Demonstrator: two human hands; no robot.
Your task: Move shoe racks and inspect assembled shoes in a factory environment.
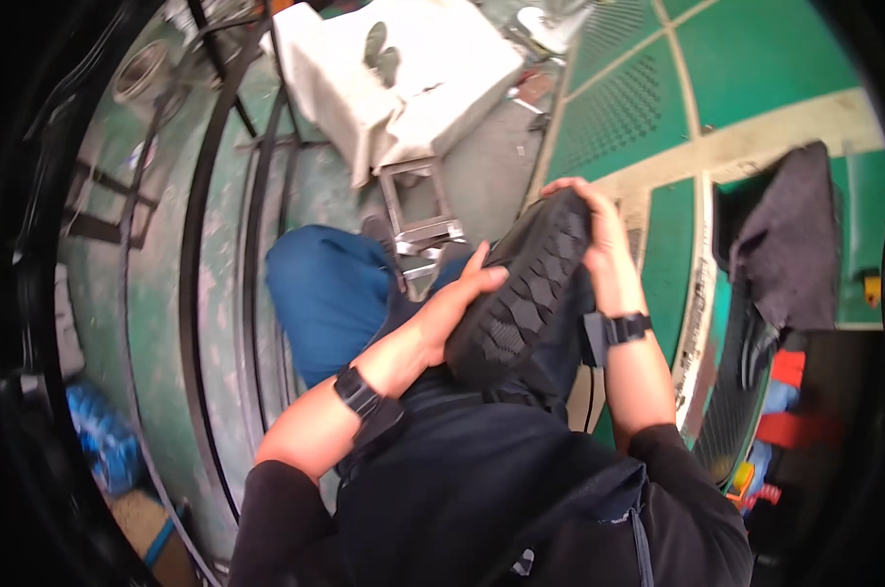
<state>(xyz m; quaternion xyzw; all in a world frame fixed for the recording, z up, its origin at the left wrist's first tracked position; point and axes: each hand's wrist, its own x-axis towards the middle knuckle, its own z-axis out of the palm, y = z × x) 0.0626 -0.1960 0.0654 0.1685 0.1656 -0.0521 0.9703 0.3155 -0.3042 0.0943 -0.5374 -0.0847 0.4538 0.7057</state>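
Note:
A black shoe [526,293] is tilted above my lap, its ridged, block-patterned sole turned up toward me. My left hand [462,298] grips the lower left side, with the thumb lying over the sole's edge and the other fingers mostly hidden. Around the far upper end wraps my right hand [604,230], its fingers curled over the tip and its palm along the right side. The upper of the shoe faces away and is mostly out of sight.
Ahead stands a white cloth-covered table [442,59] with dark sole-shaped pieces [379,51] on it, and a small metal stool [418,201] before it. Black metal rails [203,254] run along my left. At right are green panels [672,220] and a dark grey cloth [795,240].

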